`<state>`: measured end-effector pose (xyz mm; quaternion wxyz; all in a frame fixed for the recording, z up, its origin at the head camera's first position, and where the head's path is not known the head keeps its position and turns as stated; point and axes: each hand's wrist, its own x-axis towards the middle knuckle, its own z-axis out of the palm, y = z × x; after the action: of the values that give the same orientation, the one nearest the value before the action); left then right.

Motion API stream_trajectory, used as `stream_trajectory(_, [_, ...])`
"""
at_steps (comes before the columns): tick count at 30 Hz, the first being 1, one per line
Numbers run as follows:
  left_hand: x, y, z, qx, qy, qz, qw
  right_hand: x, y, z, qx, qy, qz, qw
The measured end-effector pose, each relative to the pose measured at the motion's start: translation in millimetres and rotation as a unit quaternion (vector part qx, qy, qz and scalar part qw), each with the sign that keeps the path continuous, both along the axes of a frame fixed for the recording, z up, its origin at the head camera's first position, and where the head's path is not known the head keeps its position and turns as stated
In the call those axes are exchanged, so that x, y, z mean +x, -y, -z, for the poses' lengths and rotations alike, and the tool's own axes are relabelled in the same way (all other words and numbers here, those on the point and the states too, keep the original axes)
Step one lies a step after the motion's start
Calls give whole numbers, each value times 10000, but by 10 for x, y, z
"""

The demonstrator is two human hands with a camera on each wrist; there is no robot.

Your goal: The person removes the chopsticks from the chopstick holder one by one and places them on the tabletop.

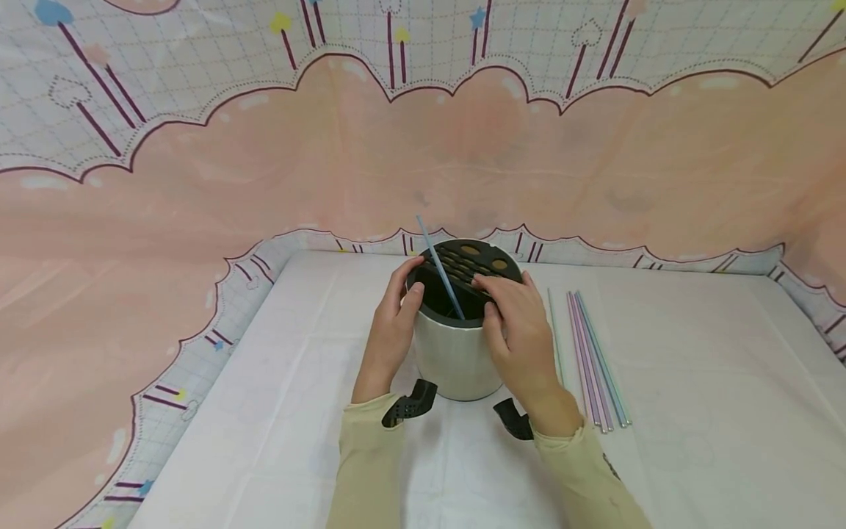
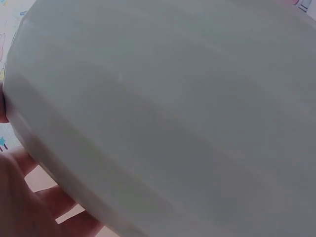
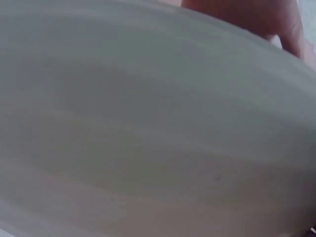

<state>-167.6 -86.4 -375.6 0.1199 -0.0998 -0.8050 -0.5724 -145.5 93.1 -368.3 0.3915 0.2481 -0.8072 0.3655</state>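
Note:
A white faceted holder [image 1: 456,360] with a black slotted top [image 1: 485,257] stands upright in front of me. A thin light-blue stick [image 1: 439,268] leans inside its open front section, its upper end sticking out past the rim. My left hand [image 1: 388,342] grips the left side at the rim, thumb in front and fingers toward the back. With fingers curled over the black top, my right hand [image 1: 522,330] holds the right side, thumb near the front rim. Both wrist views are mostly filled by the holder's pale wall [image 2: 163,108], the fingers [image 2: 54,202] showing at its edge.
Several thin pink and blue sticks [image 1: 595,360] lie side by side on the white table [image 1: 714,382], right of the holder. A pale green stick [image 1: 554,323] lies partly behind the right hand. A patterned pink cloth [image 1: 463,169] rises behind the table.

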Motion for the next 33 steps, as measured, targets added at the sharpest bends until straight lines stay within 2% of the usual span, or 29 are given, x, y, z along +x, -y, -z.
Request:
stream_trajectory(8, [-1,7,-9,1,-69,54,10000,84,126,-8,751,-277,319,9963])
stream_trajectory(19, [-11,26,-12,-15,-199,187,9996,153,138,-69,1585,-131,227,9870])
stream_trajectory(24, [-4,28,-14,-49,-373,249,9990,201,143,-96,1679,38,170,9857])
stream_trajectory(33, [45,32,-22,-100,-182,305,9993,232,138,-64,1611,238,179,9865])
